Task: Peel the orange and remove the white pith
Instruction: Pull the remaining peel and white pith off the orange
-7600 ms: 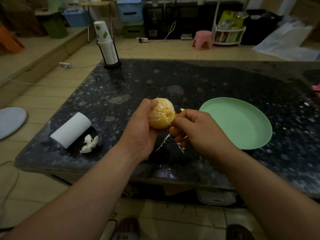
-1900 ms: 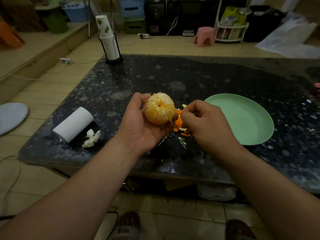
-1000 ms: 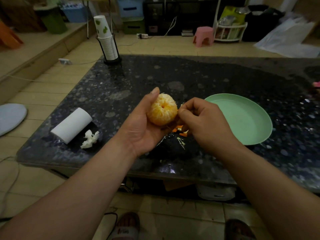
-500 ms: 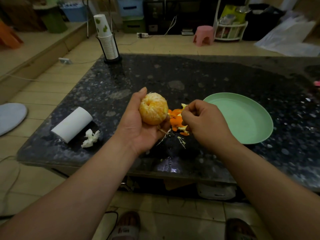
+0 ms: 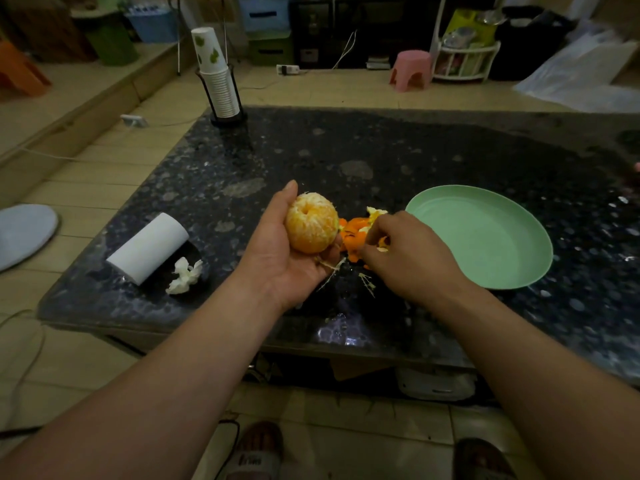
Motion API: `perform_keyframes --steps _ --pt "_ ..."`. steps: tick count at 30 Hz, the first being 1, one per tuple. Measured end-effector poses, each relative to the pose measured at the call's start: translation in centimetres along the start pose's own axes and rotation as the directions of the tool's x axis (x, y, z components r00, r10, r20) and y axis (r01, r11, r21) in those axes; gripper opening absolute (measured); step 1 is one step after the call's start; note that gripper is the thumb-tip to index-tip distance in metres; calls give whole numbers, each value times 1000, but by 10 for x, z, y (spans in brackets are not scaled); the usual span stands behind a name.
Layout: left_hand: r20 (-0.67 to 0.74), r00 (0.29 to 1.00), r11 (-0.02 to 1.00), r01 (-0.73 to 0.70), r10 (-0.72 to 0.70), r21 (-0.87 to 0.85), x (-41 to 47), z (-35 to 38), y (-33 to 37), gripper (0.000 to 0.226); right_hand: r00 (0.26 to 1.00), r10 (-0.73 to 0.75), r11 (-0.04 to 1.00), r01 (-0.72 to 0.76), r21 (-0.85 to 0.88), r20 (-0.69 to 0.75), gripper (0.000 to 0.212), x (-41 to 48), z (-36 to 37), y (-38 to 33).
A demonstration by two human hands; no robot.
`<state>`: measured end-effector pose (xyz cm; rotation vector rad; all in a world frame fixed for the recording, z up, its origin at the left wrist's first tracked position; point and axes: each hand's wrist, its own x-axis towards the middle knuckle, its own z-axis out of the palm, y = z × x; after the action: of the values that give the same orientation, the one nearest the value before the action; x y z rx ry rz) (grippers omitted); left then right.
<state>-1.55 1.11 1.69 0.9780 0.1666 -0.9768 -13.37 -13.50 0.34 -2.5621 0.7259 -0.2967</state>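
Closest to me, the left hand (image 5: 287, 261) held the orange (image 5: 311, 223) up over the near side of the table (image 5: 433, 150), with its fingers and thumb curled around it. The orange had no skin on it, but thin white bits showed on it. The right hand (image 5: 412, 261) was just to the right, with its fingers bent down onto the pile of peel (image 5: 353, 235). I could not tell if those fingers pinched anything, because the hand hid their tips.

What could go wrong from there? The orange was bare and likely wet, so I thought it could slip out of the left hand and roll off the near edge to the floor. If I squeezed too hard to stop that, the soft pieces could burst and drip juice. Picking too deep at the white bits could tear a piece open. Some white strings (image 5: 367, 284) lay on the table near the edge, and an arm could brush them off.

A bit farther right sat the green plate (image 5: 485, 237). No peel was in it; the peel lay on the table just left of its rim. At the far left corner a black holder (image 5: 228, 118) kept a stack of paper cups (image 5: 216, 81), the top one tipped. I could not see inside the cups.
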Motion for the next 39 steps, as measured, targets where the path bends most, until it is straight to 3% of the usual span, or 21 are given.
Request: perform_keyframes --steps 4,8,11,16,20,26,32,39 --pt "-1 1000 999 1 -1 39 3 1 -3 78 999 -13 992 18 126 -40 13 -3 -5 -7" --pt "20 999 996 -40 38 75 -3 7 -6 61 998 13 920 13 392 -63 8 -13 -16 -20" --pt "60 994 990 -101 96 102 -8 13 -8 46 997 54 798 -78 598 57 15 -21 -22 -29" --pt "94 966 944 -254 239 210 -10 20 -14 47 965 103 567 -256 783 242 22 -27 -18 -38" --pt "50 932 902 -361 360 238 -9 20 -16 69 943 122 456 -329 827 308 24 -27 -16 -39" --pt "63 883 842 -462 464 277 -6 18 -16 63 913 128 338 -408 848 388 20 -27 -15 -41" --pt "57 869 812 -481 492 330 -7 17 -17 51 909 129 317 -417 852 397 16 -27 -16 -42" --pt "47 872 825 -477 488 303 -9 19 -18 58 928 147 319 -371 872 342 11 -28 -13 -42"
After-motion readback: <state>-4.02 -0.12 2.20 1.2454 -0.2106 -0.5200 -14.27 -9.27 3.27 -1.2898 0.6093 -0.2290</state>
